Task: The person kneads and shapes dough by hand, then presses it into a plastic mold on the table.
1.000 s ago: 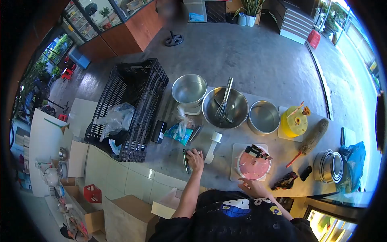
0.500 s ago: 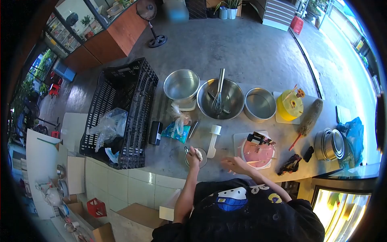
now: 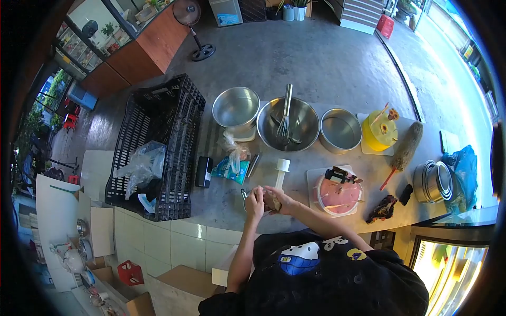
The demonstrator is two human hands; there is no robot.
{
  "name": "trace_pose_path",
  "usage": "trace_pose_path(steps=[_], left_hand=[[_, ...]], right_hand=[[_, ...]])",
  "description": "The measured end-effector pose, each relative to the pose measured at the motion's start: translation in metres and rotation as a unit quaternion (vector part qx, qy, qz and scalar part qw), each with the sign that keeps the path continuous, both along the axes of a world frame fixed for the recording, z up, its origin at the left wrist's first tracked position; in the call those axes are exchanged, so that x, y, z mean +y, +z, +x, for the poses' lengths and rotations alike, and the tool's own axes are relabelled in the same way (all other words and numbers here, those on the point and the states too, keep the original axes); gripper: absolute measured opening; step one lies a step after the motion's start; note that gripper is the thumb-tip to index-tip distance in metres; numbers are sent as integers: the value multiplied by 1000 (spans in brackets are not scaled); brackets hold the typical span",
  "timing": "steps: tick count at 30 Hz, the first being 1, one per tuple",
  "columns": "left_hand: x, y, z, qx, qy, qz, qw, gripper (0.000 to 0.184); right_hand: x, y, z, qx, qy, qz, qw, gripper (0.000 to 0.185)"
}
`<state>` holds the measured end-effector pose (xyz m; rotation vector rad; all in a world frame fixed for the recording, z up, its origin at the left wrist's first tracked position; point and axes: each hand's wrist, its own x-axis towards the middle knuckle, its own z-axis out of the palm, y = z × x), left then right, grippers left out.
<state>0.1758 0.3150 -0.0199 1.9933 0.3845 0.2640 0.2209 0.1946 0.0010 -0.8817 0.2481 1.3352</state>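
My left hand (image 3: 256, 202) is closed above the near side of the table, around something I cannot make out. Against it lies my right hand (image 3: 281, 201), its fingers curled in, so the two hands meet. A small clear bowl (image 3: 244, 204) sits beneath them, mostly hidden. Just beyond the hands is a white plastic tool (image 3: 283, 165) with a cup-like end. Left of it lie a blue packet (image 3: 232, 169) and a clear plastic bag (image 3: 237, 149). To the right, a pink cake (image 3: 337, 194) with dark decorations rests on a white board.
A steel mixing bowl (image 3: 305, 126) holds a whisk (image 3: 284, 124). Round tins (image 3: 341, 130) flank it. A yellow cake (image 3: 378, 134), a grey duster (image 3: 407, 150) and stacked tins (image 3: 433, 181) stand right. A black crate (image 3: 182, 152) is at left, beside a black box (image 3: 203, 172).
My right hand has moved left from beside the pink cake to meet my left hand, its spread fingers now curled. My left hand stays over the clear bowl.
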Motion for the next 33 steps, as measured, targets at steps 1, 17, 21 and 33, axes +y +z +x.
trace_pose_path(steps=[1, 17, 21, 33], left_hand=[[6, 0, -3, 38, -23, 11, 999, 33], [-18, 4, -19, -75, 22, 362, 929, 32], [-24, 19, -25, 56, -30, 390, 919, 46], [16, 51, -25, 108, -31, 8, 994, 55]], right_hand=[[0, 4, -1, 0, 2, 1, 1000, 50], [38, -53, -9, 93, -95, 0, 991, 55], [28, -21, -7, 42, -100, 37, 993, 61], [-19, -3, 4, -71, -73, 52, 993, 32]])
